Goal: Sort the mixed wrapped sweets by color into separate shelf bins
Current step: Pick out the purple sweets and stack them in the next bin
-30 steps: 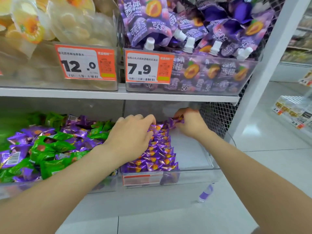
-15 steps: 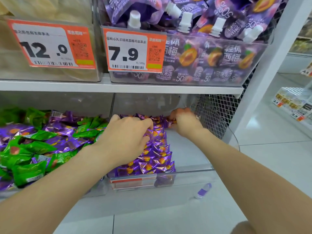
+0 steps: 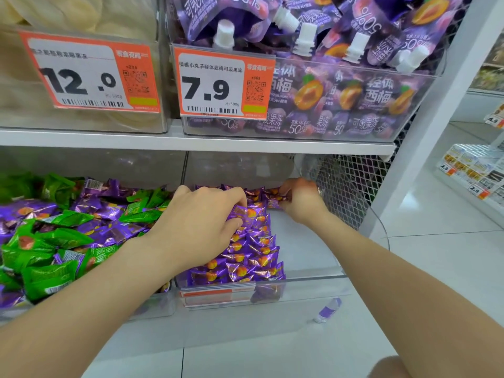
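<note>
While below white shelf (image 3: 191,138), clear bins (image 3: 308,291); tiled floor (image 3: 436,268) rt.

Light was bright & even, prob. overhead. Soft shadow lay under the upper shelf (image 3: 191,139). Glare showed on floor tiles (image 3: 450,255) & the clear bin (image 3: 313,289) front. Wide-angle bend at edges; centre sharp.

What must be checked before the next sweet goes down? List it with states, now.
1. Right hand pinches a purple sweet: ok.
2. Left hand grip on the purple row: cannot tell, pinching or pressing.
3. Right bin holds only purple: ok.
4. Bare floor beside the row: ok.
5. Left bin sorted: not ok, green sweets lie mixed with purple.
</note>
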